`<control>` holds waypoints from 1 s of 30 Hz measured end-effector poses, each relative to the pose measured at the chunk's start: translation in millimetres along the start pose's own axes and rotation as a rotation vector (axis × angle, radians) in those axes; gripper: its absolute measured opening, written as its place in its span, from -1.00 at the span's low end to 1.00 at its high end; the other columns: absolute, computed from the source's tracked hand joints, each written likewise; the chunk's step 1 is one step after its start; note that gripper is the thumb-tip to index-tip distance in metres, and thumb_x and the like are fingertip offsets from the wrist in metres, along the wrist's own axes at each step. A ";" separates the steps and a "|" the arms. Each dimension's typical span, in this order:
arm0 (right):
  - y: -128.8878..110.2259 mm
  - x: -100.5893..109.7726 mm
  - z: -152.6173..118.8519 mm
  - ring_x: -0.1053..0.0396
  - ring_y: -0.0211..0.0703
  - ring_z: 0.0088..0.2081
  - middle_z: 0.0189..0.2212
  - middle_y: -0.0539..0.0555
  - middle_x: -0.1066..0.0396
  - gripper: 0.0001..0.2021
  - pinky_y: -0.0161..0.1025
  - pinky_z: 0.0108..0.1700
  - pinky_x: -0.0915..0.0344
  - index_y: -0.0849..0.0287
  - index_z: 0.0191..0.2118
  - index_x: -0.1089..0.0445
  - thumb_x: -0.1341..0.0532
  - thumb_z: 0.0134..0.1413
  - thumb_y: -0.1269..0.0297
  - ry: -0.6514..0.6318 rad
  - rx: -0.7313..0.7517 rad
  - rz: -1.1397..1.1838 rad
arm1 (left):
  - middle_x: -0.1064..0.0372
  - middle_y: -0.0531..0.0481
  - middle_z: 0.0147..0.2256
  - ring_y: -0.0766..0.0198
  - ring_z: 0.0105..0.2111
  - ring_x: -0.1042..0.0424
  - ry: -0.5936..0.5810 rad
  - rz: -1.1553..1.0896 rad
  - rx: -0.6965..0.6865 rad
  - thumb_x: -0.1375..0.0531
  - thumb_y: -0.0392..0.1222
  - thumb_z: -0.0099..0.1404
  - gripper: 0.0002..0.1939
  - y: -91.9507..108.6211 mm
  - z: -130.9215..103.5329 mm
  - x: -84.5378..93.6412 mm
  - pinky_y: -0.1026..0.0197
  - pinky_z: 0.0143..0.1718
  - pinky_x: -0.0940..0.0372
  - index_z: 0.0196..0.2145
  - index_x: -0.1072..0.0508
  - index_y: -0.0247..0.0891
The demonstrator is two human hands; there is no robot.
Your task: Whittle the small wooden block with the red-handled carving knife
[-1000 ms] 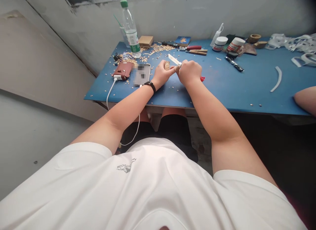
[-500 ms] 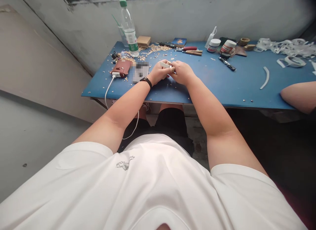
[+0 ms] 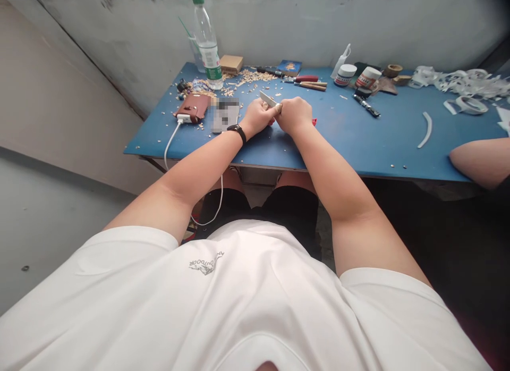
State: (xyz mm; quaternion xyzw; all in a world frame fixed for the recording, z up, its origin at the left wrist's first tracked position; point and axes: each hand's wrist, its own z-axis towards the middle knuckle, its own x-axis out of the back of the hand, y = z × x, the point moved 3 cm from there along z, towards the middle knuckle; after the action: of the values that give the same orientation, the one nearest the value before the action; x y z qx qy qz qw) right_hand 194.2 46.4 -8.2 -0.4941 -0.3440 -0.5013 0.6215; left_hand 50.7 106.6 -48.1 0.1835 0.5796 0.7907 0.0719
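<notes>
Both of my hands are together over the near part of the blue table. My left hand (image 3: pixel 257 117), with a dark watch on its wrist, is closed, thumb against the right hand's fingers; what it holds is mostly hidden. A speck of red shows beneath it. My right hand (image 3: pixel 295 115) is a fist around what looks like a red-handled knife. The handle's red end (image 3: pixel 314 121) sticks out on the right, and a flat pale blade (image 3: pixel 268 99) points to the upper left above my left fingers.
On the blue table (image 3: pixel 350 148) lie wood shavings (image 3: pixel 257 77), a brown case (image 3: pixel 196 106) with a white cable, a bottle (image 3: pixel 209 57), wood-handled tools (image 3: pixel 313 86), jars (image 3: pixel 345 75) and white strips (image 3: pixel 462 81). Another person's arm (image 3: pixel 480 158) rests at the right edge.
My right hand has turned into a tighter fist, and the red end now shows beyond it. The pale blade stands out more. My knees have moved apart, and the view has shifted slightly.
</notes>
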 end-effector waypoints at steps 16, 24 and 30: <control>-0.4 9.6 -5.6 -0.74 0.55 0.29 0.12 0.33 -0.85 -0.67 0.25 0.26 -0.65 0.06 0.17 -0.84 -0.38 0.58 0.06 -0.040 0.158 -0.064 | -0.56 0.03 -0.37 0.19 -0.31 -0.60 -0.089 -0.062 -0.008 -0.77 -0.08 0.43 -0.55 16.2 -12.7 10.1 0.06 -0.03 -0.59 -0.30 -0.58 -0.15; 9.9 -7.5 13.6 -0.74 0.56 0.16 0.01 0.47 -0.80 -0.55 0.35 0.18 -0.66 0.16 0.12 -0.85 -0.31 0.65 -0.07 0.040 0.040 -0.029 | -0.43 -0.01 -0.45 -0.09 -0.09 -0.71 0.045 0.059 -0.028 -0.75 0.24 0.45 -0.33 -2.9 1.8 4.1 -0.20 0.23 -0.66 -0.42 -0.42 -0.04; 11.1 -9.6 18.2 -0.75 0.60 0.22 0.07 0.49 -0.79 -0.51 0.36 0.23 -0.64 0.17 0.20 -0.83 -0.29 0.72 -0.11 0.038 0.005 0.012 | -0.42 0.04 -0.36 -0.07 -0.04 -0.74 0.097 -0.039 0.017 -0.84 0.10 0.35 -0.32 -1.1 0.9 5.6 -0.21 0.19 -0.67 -0.29 -0.40 -0.09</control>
State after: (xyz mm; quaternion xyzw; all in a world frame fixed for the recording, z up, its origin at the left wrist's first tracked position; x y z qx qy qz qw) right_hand 203.7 66.7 -15.0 -0.4849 -0.3307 -0.5060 0.6321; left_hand 45.8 109.6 -47.8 0.1342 0.5928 0.7920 0.0575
